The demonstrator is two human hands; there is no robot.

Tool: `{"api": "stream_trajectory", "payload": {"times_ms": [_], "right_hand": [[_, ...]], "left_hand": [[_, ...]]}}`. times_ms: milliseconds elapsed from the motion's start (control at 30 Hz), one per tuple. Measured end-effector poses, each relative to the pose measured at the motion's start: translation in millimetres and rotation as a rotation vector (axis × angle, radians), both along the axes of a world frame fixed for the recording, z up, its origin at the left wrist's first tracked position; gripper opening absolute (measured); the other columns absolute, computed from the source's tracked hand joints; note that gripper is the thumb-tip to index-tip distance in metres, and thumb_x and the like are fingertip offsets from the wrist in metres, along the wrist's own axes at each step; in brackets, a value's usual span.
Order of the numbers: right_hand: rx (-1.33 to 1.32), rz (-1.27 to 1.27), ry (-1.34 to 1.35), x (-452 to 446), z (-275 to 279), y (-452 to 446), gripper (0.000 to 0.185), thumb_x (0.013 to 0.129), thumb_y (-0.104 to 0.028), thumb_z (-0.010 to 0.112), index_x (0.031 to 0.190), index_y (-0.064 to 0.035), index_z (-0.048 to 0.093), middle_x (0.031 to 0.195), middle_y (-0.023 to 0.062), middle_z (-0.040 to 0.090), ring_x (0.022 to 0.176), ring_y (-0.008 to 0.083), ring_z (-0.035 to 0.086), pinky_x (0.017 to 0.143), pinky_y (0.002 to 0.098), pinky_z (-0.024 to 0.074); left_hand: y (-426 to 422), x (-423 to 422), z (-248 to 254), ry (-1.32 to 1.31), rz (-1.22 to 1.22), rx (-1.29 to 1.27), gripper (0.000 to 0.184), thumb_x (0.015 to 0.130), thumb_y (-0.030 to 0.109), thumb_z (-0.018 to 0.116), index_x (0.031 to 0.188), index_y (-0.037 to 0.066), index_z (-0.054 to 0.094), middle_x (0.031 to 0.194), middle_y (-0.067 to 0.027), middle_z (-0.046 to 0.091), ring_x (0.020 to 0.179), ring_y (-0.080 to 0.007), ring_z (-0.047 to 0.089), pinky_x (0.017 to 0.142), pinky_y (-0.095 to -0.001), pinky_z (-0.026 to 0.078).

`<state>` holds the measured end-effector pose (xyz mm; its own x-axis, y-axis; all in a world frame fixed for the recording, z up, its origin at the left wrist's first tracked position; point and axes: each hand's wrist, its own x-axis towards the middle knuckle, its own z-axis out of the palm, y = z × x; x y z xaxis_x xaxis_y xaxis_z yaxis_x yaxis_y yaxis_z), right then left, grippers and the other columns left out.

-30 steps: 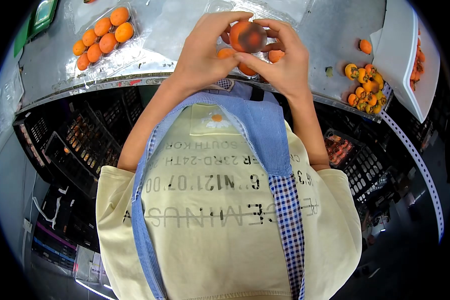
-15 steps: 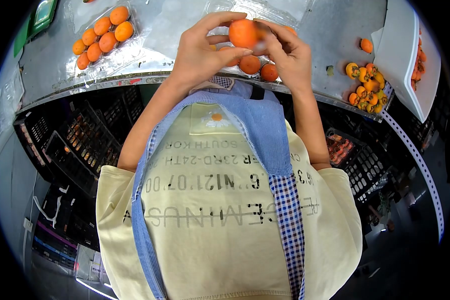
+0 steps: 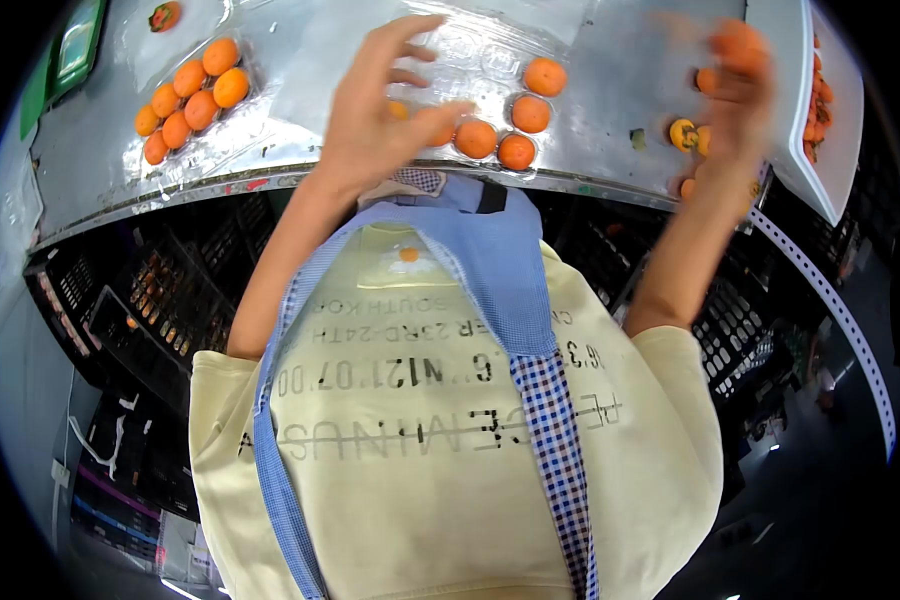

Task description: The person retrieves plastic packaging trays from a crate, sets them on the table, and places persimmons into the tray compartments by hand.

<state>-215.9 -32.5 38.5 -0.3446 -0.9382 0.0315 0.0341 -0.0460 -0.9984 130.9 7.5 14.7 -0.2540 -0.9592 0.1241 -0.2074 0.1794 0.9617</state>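
My left hand (image 3: 375,110) is raised over the left part of a clear plastic tray (image 3: 485,95), its fingers apart and holding nothing. Inside the tray, orange fruits (image 3: 530,113) line the right side and the near edge, some partly behind my left hand. Far to the right, my right hand (image 3: 745,105) is blurred by motion, with its fingers round an orange fruit (image 3: 738,45). It is beside the white bin and over the persimmons (image 3: 683,134) at the right of the metal table, hiding some of them.
A filled tray of orange fruits (image 3: 200,110) lies at the left of the metal table (image 3: 300,130). One fruit (image 3: 164,16) is behind it. A green container (image 3: 78,45) stands at the far left, a white bin (image 3: 785,90) at the right. Black crates (image 3: 145,290) are below.
My hands have moved apart. The right one has swung to the right with a fruit, uncovering fruits in the middle tray. My left hand has let go of the fruit and opened.
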Motion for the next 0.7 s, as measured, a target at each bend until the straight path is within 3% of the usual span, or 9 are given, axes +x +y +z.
{"api": "stream_trajectory", "payload": {"times_ms": [100, 200, 233, 300, 333, 367, 433, 533, 700], "right_hand": [[-0.182, -0.377, 0.273, -153.1, 78.8, -44.8, 0.048, 0.094, -0.032, 0.032, 0.105, 0.0087, 0.054, 0.111, 0.0228, 0.057, 0.112, 0.0331, 0.052, 0.100, 0.0416, 0.0412], [0.080, -0.727, 0.616, -270.8, 111.2, -65.5, 0.046, 0.091, -0.032, 0.048, 0.110, 0.0105, 0.052, 0.110, 0.0226, 0.057, 0.109, 0.0322, 0.053, 0.093, 0.0388, 0.0471], [0.091, -0.740, 0.764, -291.7, 114.0, -67.1, 0.046, 0.088, -0.031, 0.053, 0.111, 0.0096, 0.053, 0.111, 0.0200, 0.058, 0.107, 0.0282, 0.054, 0.092, 0.0355, 0.0462], [-0.099, -0.418, 1.066, -308.0, 113.5, -74.3, 0.049, 0.082, -0.030, 0.065, 0.112, 0.0078, 0.056, 0.113, 0.0149, 0.060, 0.102, 0.0201, 0.057, 0.089, 0.0289, 0.0443], [-0.160, -0.241, 1.106, -283.3, 102.0, -71.8, 0.051, 0.080, -0.029, 0.070, 0.112, 0.0070, 0.058, 0.113, 0.0123, 0.061, 0.099, 0.0160, 0.058, 0.088, 0.0255, 0.0434], [0.039, -0.418, 1.142, -212.6, 81.0, -59.2, 0.048, 0.083, -0.028, 0.066, 0.115, 0.0062, 0.056, 0.111, 0.0124, 0.061, 0.100, 0.0157, 0.058, 0.088, 0.0262, 0.0433], [0.174, 0.093, 1.057, -92.4, 28.4, -29.9, 0.043, 0.084, -0.032, 0.062, 0.119, -0.0081, 0.057, 0.107, 0.0050, 0.063, 0.099, 0.0156, 0.056, 0.085, 0.0259, 0.0434], [0.120, 0.561, 1.084, 21.1, -47.8, 9.9, 0.047, 0.075, -0.024, 0.072, 0.117, -0.0113, 0.058, 0.105, 0.0049, 0.061, 0.095, 0.0175, 0.057, 0.082, 0.0315, 0.0448], [0.125, 0.625, 1.037, 70.4, -72.8, 51.6, 0.045, 0.074, -0.023, 0.073, 0.114, -0.0096, 0.058, 0.101, 0.0088, 0.060, 0.083, 0.0223, 0.059, 0.073, 0.0332, 0.0477]], "left_hand": [[1.1, 19.7, -19.8, -0.015, 0.081, 0.156, 0.039, 0.076, 0.008, 0.069, 0.113, 0.004, 0.056, 0.111, -0.0075, 0.058, 0.086, -0.0142, 0.059, 0.072, -0.0244, 0.049], [3.0, 23.7, -24.4, 0.004, 0.098, 0.236, 0.030, 0.080, 0.007, 0.065, 0.109, 0.004, 0.059, 0.106, -0.0053, 0.062, 0.082, -0.0112, 0.059, 0.072, -0.0241, 0.049], [4.6, 23.2, -24.3, 0.001, 0.095, 0.257, 0.030, 0.080, 0.007, 0.065, 0.109, 0.004, 0.059, 0.106, -0.0051, 0.062, 0.082, -0.0110, 0.058, 0.072, -0.0240, 0.049], [3.6, 18.6, -24.6, 0.008, 0.098, 0.290, 0.029, 0.081, 0.006, 0.064, 0.109, 0.005, 0.059, 0.106, -0.0045, 0.062, 0.082, -0.0107, 0.058, 0.072, -0.0238, 0.049], [4.1, 17.1, -25.4, 0.011, 0.090, 0.307, 0.028, 0.081, 0.007, 0.063, 0.109, 0.005, 0.059, 0.106, -0.0043, 0.062, 0.082, -0.0107, 0.058, 0.072, -0.0240, 0.049], [4.7, 16.2, -26.3, 0.013, 0.083, 0.323, 0.027, 0.081, 0.007, 0.063, 0.108, 0.005, 0.059, 0.105, -0.0042, 0.062, 0.082, -0.0108, 0.058, 0.072, -0.0241, 0.049], [4.8, 15.1, -27.2, 0.008, 0.067, 0.340, 0.026, 0.081, 0.007, 0.062, 0.107, 0.005, 0.060, 0.104, -0.0040, 0.063, 0.082, -0.0110, 0.058, 0.072, -0.0245, 0.049], [5.2, 16.7, -26.6, -0.013, 0.036, 0.346, 0.024, 0.082, 0.008, 0.061, 0.106, 0.004, 0.061, 0.103, -0.0040, 0.063, 0.081, -0.0116, 0.057, 0.072, -0.0252, 0.049], [8.4, 20.6, -30.3, -0.015, 0.017, 0.358, 0.023, 0.083, 0.009, 0.060, 0.105, 0.003, 0.060, 0.102, -0.0041, 0.064, 0.081, -0.0121, 0.057, 0.071, -0.0255, 0.049]]}}
